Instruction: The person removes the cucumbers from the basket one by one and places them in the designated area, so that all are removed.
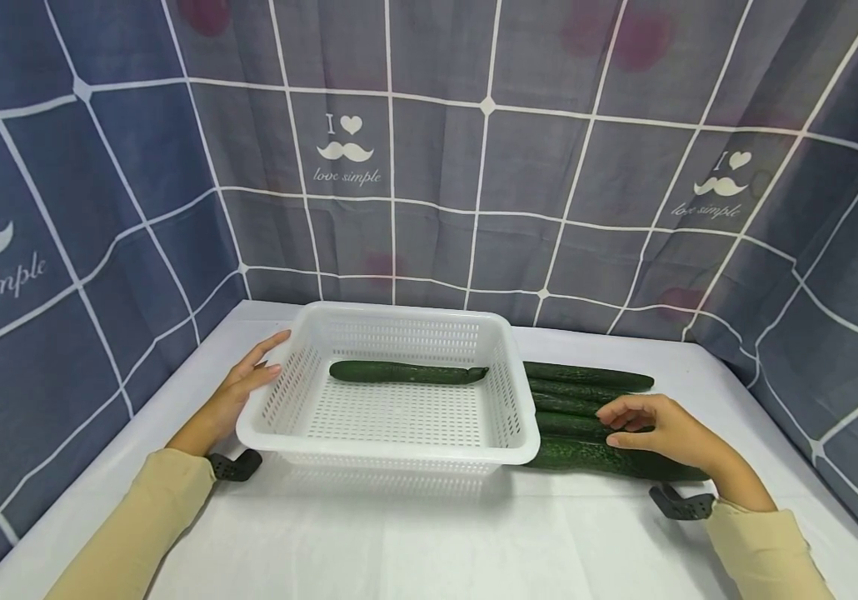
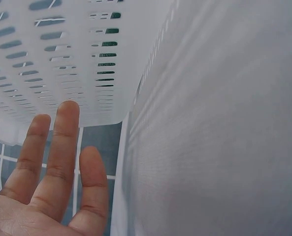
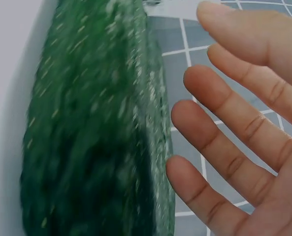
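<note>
A white plastic basket (image 1: 399, 454) with slotted sides stands on the white cloth, and one cucumber (image 1: 406, 373) lies across its floor. At the basket's left wall is my left hand (image 1: 237, 392), fingers spread along the rim; in the left wrist view its straight fingers (image 2: 64, 142) are beside the slotted wall. To the basket's right, several cucumbers (image 1: 586, 457) lie side by side. Over them hovers my right hand (image 1: 661, 429), fingers loosely bent and holding nothing. The right wrist view shows a bumpy green cucumber (image 3: 91, 123) close by the fingertips (image 3: 185, 172).
A white cloth (image 1: 399, 542) covers the table. Dark checked curtains (image 1: 436, 167) close off the back and both sides. Each wrist wears a black strap mount, the left one (image 1: 236, 465) near the basket's front left corner.
</note>
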`<state>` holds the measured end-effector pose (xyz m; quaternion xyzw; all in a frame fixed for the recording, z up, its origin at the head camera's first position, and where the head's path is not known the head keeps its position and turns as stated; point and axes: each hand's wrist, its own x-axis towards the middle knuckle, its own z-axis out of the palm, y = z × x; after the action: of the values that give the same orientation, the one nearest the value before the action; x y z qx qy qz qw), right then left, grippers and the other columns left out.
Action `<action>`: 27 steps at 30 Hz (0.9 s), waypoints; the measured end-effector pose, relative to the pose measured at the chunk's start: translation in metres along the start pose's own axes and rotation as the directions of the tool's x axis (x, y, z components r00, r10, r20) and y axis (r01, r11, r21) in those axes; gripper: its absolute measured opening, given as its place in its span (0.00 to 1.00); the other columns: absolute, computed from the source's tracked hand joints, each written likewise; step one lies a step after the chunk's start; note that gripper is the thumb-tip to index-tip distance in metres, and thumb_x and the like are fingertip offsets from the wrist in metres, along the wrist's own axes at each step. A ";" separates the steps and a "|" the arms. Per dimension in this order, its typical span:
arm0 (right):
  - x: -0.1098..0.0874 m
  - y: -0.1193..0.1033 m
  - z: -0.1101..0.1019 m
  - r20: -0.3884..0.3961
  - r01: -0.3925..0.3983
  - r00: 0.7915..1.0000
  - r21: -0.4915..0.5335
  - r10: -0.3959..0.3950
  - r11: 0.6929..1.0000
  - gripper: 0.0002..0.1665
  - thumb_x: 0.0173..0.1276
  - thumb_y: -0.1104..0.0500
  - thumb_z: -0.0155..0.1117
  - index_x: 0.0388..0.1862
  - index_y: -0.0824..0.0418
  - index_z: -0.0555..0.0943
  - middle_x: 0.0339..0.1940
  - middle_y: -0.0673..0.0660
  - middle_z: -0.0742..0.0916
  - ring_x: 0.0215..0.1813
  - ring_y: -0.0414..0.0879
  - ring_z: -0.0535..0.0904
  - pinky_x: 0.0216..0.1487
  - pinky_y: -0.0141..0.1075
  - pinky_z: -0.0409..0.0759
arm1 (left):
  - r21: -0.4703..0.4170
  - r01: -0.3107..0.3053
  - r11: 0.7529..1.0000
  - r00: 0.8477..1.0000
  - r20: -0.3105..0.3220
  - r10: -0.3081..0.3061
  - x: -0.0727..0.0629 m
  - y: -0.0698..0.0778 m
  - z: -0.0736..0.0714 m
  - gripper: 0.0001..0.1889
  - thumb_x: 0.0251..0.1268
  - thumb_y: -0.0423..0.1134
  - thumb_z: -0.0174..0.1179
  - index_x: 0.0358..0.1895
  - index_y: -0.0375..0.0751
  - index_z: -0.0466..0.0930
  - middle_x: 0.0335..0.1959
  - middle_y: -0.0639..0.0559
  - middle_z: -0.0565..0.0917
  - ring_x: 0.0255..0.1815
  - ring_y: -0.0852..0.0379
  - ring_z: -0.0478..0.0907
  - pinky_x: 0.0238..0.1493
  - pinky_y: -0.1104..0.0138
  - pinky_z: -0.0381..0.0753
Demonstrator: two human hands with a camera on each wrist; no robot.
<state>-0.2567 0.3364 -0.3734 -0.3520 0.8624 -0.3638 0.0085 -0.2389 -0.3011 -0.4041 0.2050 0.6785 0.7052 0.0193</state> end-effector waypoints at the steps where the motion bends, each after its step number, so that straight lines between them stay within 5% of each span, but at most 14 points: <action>1: 0.001 -0.001 0.000 0.005 0.002 1.000 0.033 -0.003 0.999 0.17 0.67 0.70 0.77 0.54 0.71 0.87 0.48 0.53 0.91 0.46 0.39 0.86 0.45 0.32 0.85 | 0.005 0.005 1.000 1.000 -0.005 -0.005 0.000 0.000 0.000 0.28 0.88 0.36 0.44 0.80 0.71 0.66 0.59 0.54 0.81 0.49 0.58 0.86 0.43 0.64 0.89; 10: 0.018 -0.009 0.000 0.033 0.013 0.999 0.231 -0.022 0.973 0.17 0.72 0.75 0.69 0.57 0.80 0.81 0.52 0.51 0.91 0.49 0.40 0.87 0.49 0.30 0.86 | 0.024 0.029 0.999 0.999 -0.025 -0.028 -0.001 0.002 0.002 0.28 0.88 0.37 0.45 0.80 0.72 0.65 0.59 0.54 0.80 0.49 0.58 0.85 0.43 0.63 0.89; 23: 0.054 -0.026 -0.003 0.058 -0.035 0.998 0.307 0.018 0.951 0.15 0.76 0.72 0.67 0.58 0.64 0.87 0.52 0.45 0.91 0.51 0.44 0.90 0.52 0.32 0.86 | 0.049 0.049 0.998 0.998 -0.042 -0.047 -0.002 0.003 0.001 0.28 0.88 0.39 0.45 0.81 0.71 0.63 0.60 0.54 0.79 0.50 0.58 0.84 0.44 0.63 0.88; 27: 0.064 -0.028 -0.004 0.083 -0.049 0.996 0.345 0.021 0.937 0.15 0.76 0.72 0.66 0.58 0.68 0.86 0.53 0.46 0.91 0.53 0.41 0.89 0.54 0.34 0.87 | 0.033 0.033 0.999 0.999 -0.018 -0.032 0.000 0.002 0.000 0.28 0.88 0.38 0.45 0.83 0.68 0.62 0.60 0.53 0.80 0.51 0.58 0.85 0.44 0.63 0.89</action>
<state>-0.2886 0.2860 -0.3376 -0.3435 0.7900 -0.4956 0.1106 -0.2382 -0.3016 -0.4023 0.1882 0.6936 0.6950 0.0215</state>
